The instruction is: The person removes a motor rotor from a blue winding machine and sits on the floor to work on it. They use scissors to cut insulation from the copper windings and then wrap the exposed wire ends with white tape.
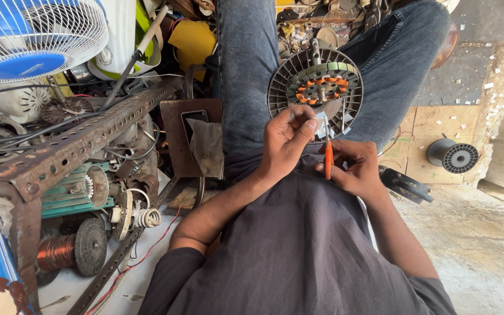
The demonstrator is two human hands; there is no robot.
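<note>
A round fan motor stator (315,83) with orange and green windings and a finned metal rim rests on my lap between my jeans-clad legs. My left hand (286,140) pinches a small pale strip (320,123) at the stator's lower edge. My right hand (354,169) grips orange-handled scissors (328,157), whose blades point up toward that strip. Both hands are close together just below the stator.
A rusty perforated angle-iron rack (71,146) on the left holds motor parts, copper coils (56,252) and wires. A blue and white fan (30,35) stands top left. A black spool (453,156) sits on a board at right. A phone (193,125) lies on a brown plate.
</note>
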